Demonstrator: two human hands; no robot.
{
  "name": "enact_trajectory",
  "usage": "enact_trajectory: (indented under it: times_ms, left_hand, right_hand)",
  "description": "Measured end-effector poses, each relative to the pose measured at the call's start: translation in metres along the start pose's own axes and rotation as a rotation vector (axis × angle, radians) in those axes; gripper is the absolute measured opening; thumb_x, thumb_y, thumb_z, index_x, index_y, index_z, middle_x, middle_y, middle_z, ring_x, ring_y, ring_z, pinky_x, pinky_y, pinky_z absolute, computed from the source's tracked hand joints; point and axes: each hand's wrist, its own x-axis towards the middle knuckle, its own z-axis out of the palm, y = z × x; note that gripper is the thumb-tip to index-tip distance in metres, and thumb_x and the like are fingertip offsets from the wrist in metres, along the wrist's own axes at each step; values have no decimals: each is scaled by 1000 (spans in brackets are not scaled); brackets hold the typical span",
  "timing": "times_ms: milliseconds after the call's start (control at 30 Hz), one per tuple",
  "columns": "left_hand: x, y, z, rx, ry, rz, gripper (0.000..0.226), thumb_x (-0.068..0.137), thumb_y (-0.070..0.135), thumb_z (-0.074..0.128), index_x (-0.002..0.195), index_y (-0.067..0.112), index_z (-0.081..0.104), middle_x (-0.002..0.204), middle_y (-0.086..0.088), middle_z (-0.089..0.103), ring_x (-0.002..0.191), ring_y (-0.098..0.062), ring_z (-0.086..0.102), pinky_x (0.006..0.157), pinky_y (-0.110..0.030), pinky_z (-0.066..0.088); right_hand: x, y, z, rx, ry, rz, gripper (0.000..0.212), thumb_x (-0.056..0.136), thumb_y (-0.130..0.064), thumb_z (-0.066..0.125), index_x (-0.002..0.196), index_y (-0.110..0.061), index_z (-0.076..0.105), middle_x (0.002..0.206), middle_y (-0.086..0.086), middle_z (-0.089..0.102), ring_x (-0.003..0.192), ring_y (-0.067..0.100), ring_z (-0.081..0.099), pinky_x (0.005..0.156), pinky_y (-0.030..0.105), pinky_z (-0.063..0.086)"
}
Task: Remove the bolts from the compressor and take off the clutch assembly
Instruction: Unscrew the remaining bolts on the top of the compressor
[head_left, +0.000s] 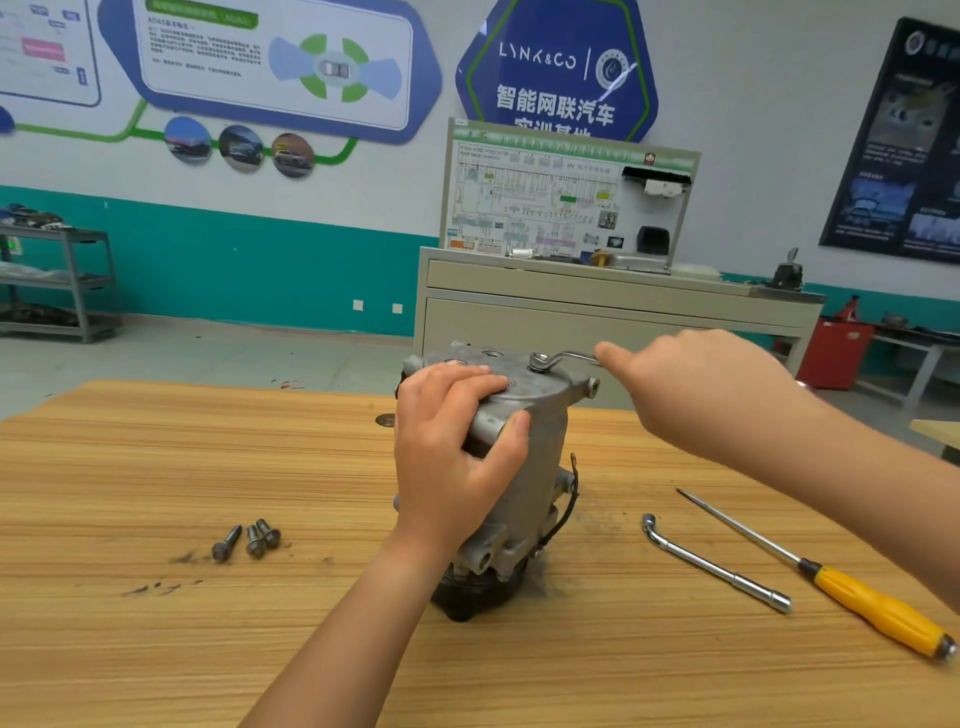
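Compressor (535, 467) stands on end on the table (156, 467). Left hand (452, 447) grasps its top edge. Right hand (691, 384) grips a wrench (563, 357) whose ring sits on its top face. Three loose bolts (249, 540) lie left of it, with the socket wrench (711, 564) and screwdriver (831, 577) to the right.

Workshop bench and classroom backdrop

A wood-grain table (156, 467) carries a yellow-handled screwdriver (818, 573) and, just beside it, an L-shaped socket wrench (717, 567), both at the right; dark smudges (182, 558) mark the left. Behind, a wiring-diagram training board (566, 202) stands on a beige cabinet (597, 312) under a blue Lynk & Co wall sign (556, 67). A grey shelving rack (67, 280) is far left, a dark poster (904, 150) and a red box (831, 353) far right.
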Motion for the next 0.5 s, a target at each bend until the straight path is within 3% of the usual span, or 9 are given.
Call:
enact_trajectory:
  times_ms: [100, 167, 233, 300, 400, 500]
  left_hand:
    - [1, 1, -1, -1, -8, -7, 36, 80, 32, 53, 93, 3, 68, 102, 4, 56, 103, -19, 49, 99, -20, 30]
    - [1, 1, -2, -7, -22, -14, 36, 80, 33, 52, 94, 3, 68, 103, 5, 55, 105, -16, 47, 100, -17, 28]
    - [0, 1, -3, -12, -45, -10, 37, 80, 34, 53, 95, 5, 68, 105, 7, 54, 107, -13, 44, 101, -13, 26]
    - [-1, 1, -3, -18, -59, 8, 36, 80, 35, 54, 96, 7, 69, 106, 8, 53, 108, -11, 43, 101, -11, 24]
    - [0, -1, -3, -24, -57, -11, 36, 79, 37, 54, 96, 9, 69, 105, 10, 53, 107, -7, 42, 101, -11, 25]
    - [1, -4, -4, -33, -53, -18, 36, 79, 37, 54, 96, 9, 69, 105, 12, 53, 106, -5, 41, 100, -12, 27]
  right_hand:
    - [2, -7, 2, -45, 51, 6, 33, 88, -1, 43, 119, -10, 42, 54, -1, 35, 42, 13, 32, 35, 24, 23]
    - [1, -5, 9, 9, 112, 19, 21, 93, -15, 41, 113, -11, 48, 51, -3, 37, 39, 14, 34, 34, 22, 23]
    - [-5, 2, 26, 192, 268, 73, 37, 95, -36, 35, 109, -12, 60, 50, -3, 47, 37, 17, 42, 35, 18, 26]
    - [-7, 9, 51, 388, 502, 72, 42, 93, -36, 40, 103, -10, 70, 55, 3, 58, 42, 21, 52, 35, 23, 35]
    - [20, 12, 79, 539, 615, 28, 27, 90, -17, 52, 105, -1, 68, 71, 11, 67, 63, 28, 63, 57, 37, 49]
    - [63, 11, 85, 556, 578, -1, 25, 89, -10, 57, 112, -2, 65, 102, 14, 69, 99, 31, 64, 85, 47, 44]
